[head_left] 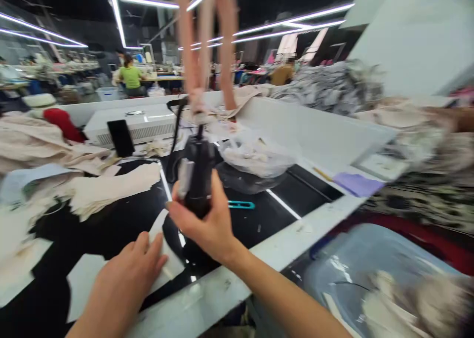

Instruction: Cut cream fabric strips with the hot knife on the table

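My right hand (215,227) is wrapped round a black hand tool (198,175) with a silvery piece on its side. Its top end hangs from pink fabric strips (227,51), and a black cord loops beside it. Motion blurs the tool, so its exact kind is unclear. On the black tabletop, my left hand (124,274) lies palm down with fingers extended over a white cut piece (168,264); the hand covers part of it. A teal-handled tool (241,205) lies just right of my right hand.
Pale cut fabric pieces (114,185) are stacked at left. Behind the tool sits a clear plastic bag (255,155); a dark phone (120,138) leans at the back. Purple cloth (357,184) lies on the right edge. A translucent tub (344,259) with scraps stands below.
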Demonstrator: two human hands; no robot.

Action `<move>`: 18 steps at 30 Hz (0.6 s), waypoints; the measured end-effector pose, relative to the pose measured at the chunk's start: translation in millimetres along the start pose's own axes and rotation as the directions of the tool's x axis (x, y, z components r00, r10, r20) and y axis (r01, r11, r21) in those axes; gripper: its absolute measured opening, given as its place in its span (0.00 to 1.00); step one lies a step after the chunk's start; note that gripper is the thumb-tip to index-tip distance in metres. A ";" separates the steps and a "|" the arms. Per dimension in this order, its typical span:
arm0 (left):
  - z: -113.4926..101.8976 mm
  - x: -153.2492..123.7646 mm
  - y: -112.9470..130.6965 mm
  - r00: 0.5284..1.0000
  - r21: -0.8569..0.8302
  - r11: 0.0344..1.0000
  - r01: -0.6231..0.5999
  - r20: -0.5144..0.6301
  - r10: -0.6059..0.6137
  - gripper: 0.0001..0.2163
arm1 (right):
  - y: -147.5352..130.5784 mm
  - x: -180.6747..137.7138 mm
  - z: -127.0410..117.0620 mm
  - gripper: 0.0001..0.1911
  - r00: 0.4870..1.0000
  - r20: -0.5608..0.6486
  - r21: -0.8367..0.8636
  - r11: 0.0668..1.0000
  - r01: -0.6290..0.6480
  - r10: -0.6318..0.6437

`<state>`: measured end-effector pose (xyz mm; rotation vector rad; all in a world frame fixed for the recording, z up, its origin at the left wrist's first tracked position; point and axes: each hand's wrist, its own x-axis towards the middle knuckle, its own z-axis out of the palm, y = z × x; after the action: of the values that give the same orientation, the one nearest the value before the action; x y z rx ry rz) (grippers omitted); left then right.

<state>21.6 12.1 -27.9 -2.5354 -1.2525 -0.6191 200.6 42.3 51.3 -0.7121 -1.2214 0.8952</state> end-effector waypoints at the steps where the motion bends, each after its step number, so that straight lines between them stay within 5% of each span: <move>1: -6.8 -3.2 2.2 0.996 0.082 0.995 0.063 0.062 -0.068 0.08 | 0.1 0.8 -5.0 0.17 1.000 -0.005 0.032 0.999 -0.002 0.002; 5: -22.0 7.7 9.2 0.969 0.240 0.961 0.140 0.167 -0.182 0.09 | 4.9 -1.1 -16.3 0.17 0.999 -0.011 0.116 0.993 0.039 -0.038; 9: -36.3 14.3 5.6 0.977 0.363 0.932 0.006 0.195 -0.082 0.12 | 2.8 -9.7 -17.6 0.19 0.999 0.007 0.187 0.981 0.046 -0.048; 18: -30.7 4.7 18.5 0.943 -0.179 0.940 -0.290 0.113 0.313 0.10 | 5.7 -18.4 -9.6 0.22 0.997 -0.009 0.223 0.972 0.079 -0.079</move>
<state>30.8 -7.9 0.7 -2.8702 -0.8512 -0.4953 207.1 29.0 35.7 -0.4798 -1.1198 0.9483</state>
